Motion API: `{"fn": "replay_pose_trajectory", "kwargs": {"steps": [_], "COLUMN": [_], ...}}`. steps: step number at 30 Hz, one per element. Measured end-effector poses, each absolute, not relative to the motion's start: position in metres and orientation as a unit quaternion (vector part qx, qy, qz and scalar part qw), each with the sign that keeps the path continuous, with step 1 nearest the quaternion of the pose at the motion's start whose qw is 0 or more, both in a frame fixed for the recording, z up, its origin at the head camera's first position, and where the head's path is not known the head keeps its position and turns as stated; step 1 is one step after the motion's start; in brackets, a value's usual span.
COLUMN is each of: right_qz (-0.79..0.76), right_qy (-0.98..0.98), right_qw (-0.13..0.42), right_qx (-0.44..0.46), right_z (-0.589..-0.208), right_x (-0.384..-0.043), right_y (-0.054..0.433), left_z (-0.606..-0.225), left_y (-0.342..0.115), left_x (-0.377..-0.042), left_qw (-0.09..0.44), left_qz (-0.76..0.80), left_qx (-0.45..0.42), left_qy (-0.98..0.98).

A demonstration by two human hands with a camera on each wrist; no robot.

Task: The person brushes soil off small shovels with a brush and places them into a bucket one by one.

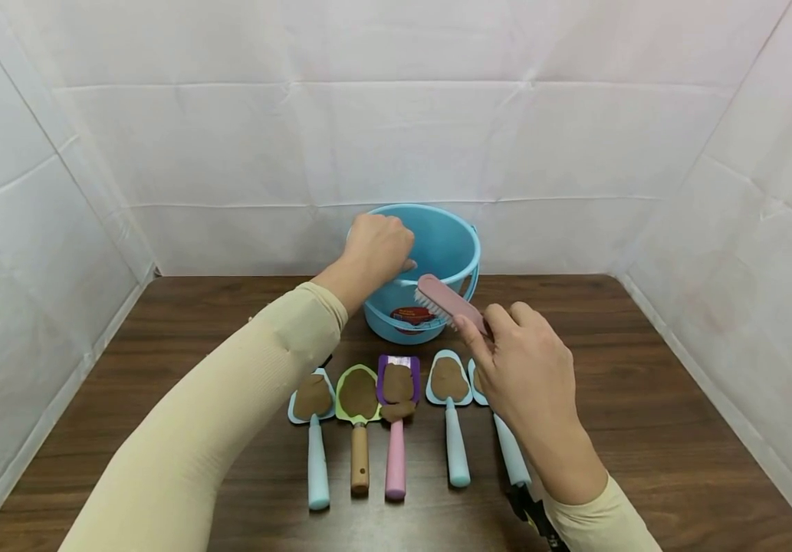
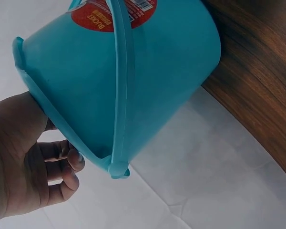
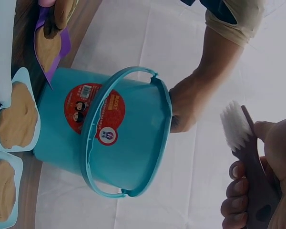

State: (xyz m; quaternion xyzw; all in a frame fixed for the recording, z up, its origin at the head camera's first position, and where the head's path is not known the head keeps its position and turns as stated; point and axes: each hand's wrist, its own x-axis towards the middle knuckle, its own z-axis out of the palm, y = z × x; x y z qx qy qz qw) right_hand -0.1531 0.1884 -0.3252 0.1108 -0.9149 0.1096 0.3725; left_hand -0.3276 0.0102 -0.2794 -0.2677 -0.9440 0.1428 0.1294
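My right hand (image 1: 527, 368) grips a pink scrub brush (image 1: 447, 297) by its handle. The brush has white bristles (image 3: 235, 124) and is held in the air in front of the bucket. My left hand (image 1: 376, 249) is bent over the left rim of the blue bucket (image 1: 447, 238). In the left wrist view several of its fingers (image 2: 62, 167) curl just above the rim. Its thumb side passes behind the rim, so what it may hold there is hidden. The bucket stands upright on the table, its handle lowered over the front.
Several trowels lie in a row, brown clay-like stuff on their blades: a light blue one (image 1: 318, 460), a green one (image 1: 359, 460), a purple one with pink handle (image 1: 396, 460), and blue ones (image 1: 456, 445) farther right. White sheeting (image 1: 396, 138) encloses the wooden table (image 1: 678, 429).
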Motion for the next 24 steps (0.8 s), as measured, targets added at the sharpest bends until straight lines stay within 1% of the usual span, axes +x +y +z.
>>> {"fn": "replay_pose_trajectory", "kwargs": {"steps": [10,15,19,24], "right_qz": [0.111,0.111,0.113,0.111], "right_qy": [-0.918,-0.916,-0.917,-0.921], "right_qw": [0.365,0.369,0.364,0.357], "right_qx": [0.112,0.115,0.114,0.111], "right_z": [-0.326,-0.327,-0.328,-0.329], "right_x": [-0.155,-0.157,-0.158,-0.16], "right_y": [0.186,0.186,0.186,0.186], "left_z": [-0.277,-0.273,-0.27,-0.274], "left_y": [0.006,0.002,-0.004,-0.017], "left_x": [-0.321,-0.314,-0.303,-0.279], "left_qw": [0.123,0.138,0.156,0.168], "left_qz": [0.126,0.116,0.113,0.101], "left_qx": [-0.254,-0.253,-0.257,-0.255], "left_qy": [-0.951,-0.951,-0.947,-0.947]}}
